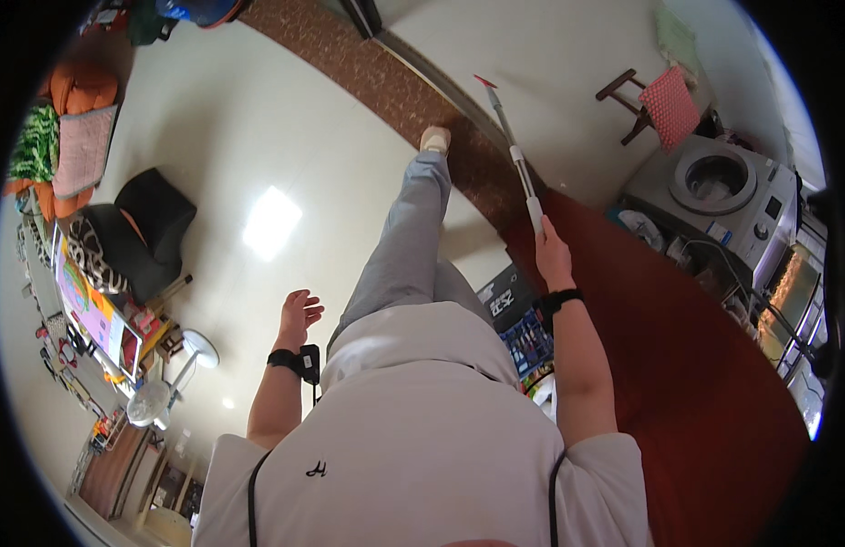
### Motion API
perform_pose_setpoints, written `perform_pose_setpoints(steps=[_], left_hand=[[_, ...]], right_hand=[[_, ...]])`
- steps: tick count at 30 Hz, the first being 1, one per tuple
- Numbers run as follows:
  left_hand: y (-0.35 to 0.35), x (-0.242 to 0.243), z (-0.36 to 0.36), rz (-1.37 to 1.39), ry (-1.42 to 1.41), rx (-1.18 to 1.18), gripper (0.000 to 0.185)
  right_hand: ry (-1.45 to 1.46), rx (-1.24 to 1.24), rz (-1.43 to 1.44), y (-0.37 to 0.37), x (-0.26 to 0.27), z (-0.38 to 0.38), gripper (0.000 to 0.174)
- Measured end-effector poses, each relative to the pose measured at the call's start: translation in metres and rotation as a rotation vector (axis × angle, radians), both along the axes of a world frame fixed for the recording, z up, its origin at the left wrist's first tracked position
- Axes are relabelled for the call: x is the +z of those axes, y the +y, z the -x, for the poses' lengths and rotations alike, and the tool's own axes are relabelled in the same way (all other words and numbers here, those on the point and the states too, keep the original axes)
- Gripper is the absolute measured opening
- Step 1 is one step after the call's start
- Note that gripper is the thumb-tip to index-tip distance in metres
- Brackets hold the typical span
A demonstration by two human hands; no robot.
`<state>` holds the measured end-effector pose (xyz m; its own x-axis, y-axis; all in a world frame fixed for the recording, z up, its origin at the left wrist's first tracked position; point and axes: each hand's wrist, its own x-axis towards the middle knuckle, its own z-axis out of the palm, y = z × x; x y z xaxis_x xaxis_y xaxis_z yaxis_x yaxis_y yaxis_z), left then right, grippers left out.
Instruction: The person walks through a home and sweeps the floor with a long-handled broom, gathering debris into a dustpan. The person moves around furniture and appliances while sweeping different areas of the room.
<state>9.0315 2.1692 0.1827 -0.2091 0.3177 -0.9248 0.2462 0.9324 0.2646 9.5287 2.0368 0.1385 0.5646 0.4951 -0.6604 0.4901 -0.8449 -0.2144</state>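
Note:
My right hand [554, 256] grips the white handle end of a long telescopic pole [517, 154], which is grey and white. The pole points ahead and away from me, and a narrow red head [485, 82] sits at its far end, over the pale floor past a door track. My left hand [301, 316] hangs at my left side with its fingers apart and holds nothing. Both wrists wear black straps; a small black device is on the left one. One shoe [435, 139] is at the edge of a brown marbled floor strip [395, 102].
A metal door track [422, 72] crosses the floor ahead. To the right are a wooden stool [624, 102] with a red dotted cloth, a washing machine [764, 198] and a dark red panel [641, 308]. On the left stand a black chair [152, 219] and a white fan [149, 403].

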Motion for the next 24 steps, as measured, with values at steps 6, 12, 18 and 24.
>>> perform_pose_setpoints(steps=[6,12,18,24], left_hand=[[0.118,-0.010,-0.109,0.022,-0.044,-0.175,0.034],[0.195,0.011,-0.150,-0.002,0.041,-0.288,0.031],[0.211,0.024,-0.175,-0.002,0.098,-0.212,0.031],[0.195,0.022,-0.239,0.035,0.124,-0.075,0.033]], right_hand=[[-0.032,-0.022,-0.017,0.100,-0.045,-0.091,0.040],[0.032,0.028,0.153,0.169,-0.051,-0.146,0.042],[0.046,0.120,-0.065,0.209,-0.056,-0.222,0.040],[0.064,0.241,0.261,0.194,-0.021,-0.267,0.046]])
